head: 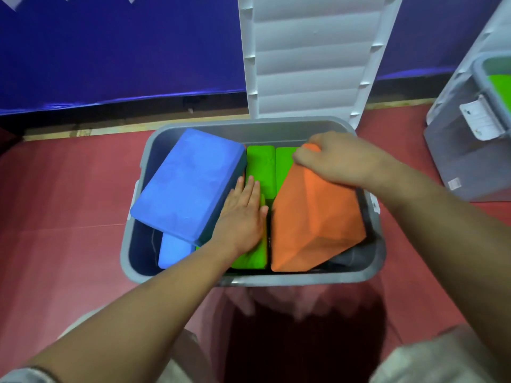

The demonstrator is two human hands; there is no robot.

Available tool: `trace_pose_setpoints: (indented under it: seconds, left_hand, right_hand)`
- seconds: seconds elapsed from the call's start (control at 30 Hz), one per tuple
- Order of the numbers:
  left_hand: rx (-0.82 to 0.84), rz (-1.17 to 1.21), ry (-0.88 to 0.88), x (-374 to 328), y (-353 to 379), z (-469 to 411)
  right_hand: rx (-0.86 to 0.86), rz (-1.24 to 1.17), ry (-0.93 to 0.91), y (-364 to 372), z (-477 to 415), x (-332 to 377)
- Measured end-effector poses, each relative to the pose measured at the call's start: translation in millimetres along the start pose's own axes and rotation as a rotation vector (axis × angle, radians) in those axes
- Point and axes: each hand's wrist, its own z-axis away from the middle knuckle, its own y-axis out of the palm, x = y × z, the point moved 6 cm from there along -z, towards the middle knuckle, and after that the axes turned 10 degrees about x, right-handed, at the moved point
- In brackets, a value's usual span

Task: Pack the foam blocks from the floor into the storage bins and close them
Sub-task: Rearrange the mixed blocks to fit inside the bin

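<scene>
A grey storage bin (276, 280) stands on the floor in front of me, its white lid (312, 56) raised against the wall. Inside, a large blue foam block (185, 183) lies tilted across the left side, over a lighter blue block (174, 254). Green blocks (261, 167) fill the middle. An orange block (315, 222) sits tilted on the right. My left hand (243, 214) presses flat, fingers straight, on a green block beside the blue one. My right hand (337, 158) grips the orange block's far top corner.
A second grey bin (467, 150) with a white latch stands at the right, a green block (500, 87) showing inside it. The floor is red matting (69, 189). A blue wall (110, 51) runs behind the bins.
</scene>
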Motion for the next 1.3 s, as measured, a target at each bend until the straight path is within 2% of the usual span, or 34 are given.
trace_pose_setpoints:
  seconds: [0.13, 0.27, 0.4, 0.47, 0.53, 0.57, 0.63, 0.67, 0.87, 0.97, 1.1, 1.17, 1.23, 1.3]
  left_hand:
    - [0.000, 0.020, -0.022, 2, 14, 1]
    - [-0.043, 0.078, 0.009, 4, 17, -3]
    - [-0.068, 0.129, 0.047, 12, 21, -7]
    - [-0.087, 0.129, 0.066, 13, 23, -6]
    - [-0.122, 0.129, 0.085, 12, 24, -5]
    - [-0.135, 0.128, 0.091, 12, 25, -5]
    - [-0.158, 0.127, 0.108, 12, 27, -5]
    - [-0.163, 0.130, 0.115, 12, 28, -4]
    - [-0.156, 0.147, 0.109, 17, 34, -7]
    - [-0.162, 0.088, 0.105, 15, 38, -6]
    - [-0.148, 0.033, 0.087, 13, 37, -3]
    - [-0.143, 0.044, 0.081, 14, 37, -5]
    - [-0.135, 0.048, 0.069, 13, 38, -8]
    - [-0.126, 0.055, 0.066, 11, 39, -10]
  right_hand:
    - [-0.104, 0.014, 0.017, 23, -9, 14]
    - [-0.421, 0.161, -0.135, 39, -1, 33]
    - [-0.321, 0.290, -0.089, 91, 2, 18]
    - [-0.342, 0.188, -0.132, 93, 3, 13]
    - [-0.267, -0.074, -0.120, 86, -2, 2]
    - [-0.161, -0.179, -0.117, 88, -6, -3]
    - [0.063, -0.284, -0.120, 100, -11, -13]
    - [0.087, -0.258, -0.125, 104, -14, -16]
    - [-0.035, 0.021, -0.123, 129, -31, -10]
    - [-0.048, 0.023, -0.087, 140, -33, -8]
    - [0.005, -0.085, 0.078, 138, -27, -14]
    - [0.126, -0.154, 0.175, 136, -22, -16]
    - [0.377, -0.198, 0.246, 136, -16, -21]
    - [0.543, -0.443, 0.304, 148, -11, -29]
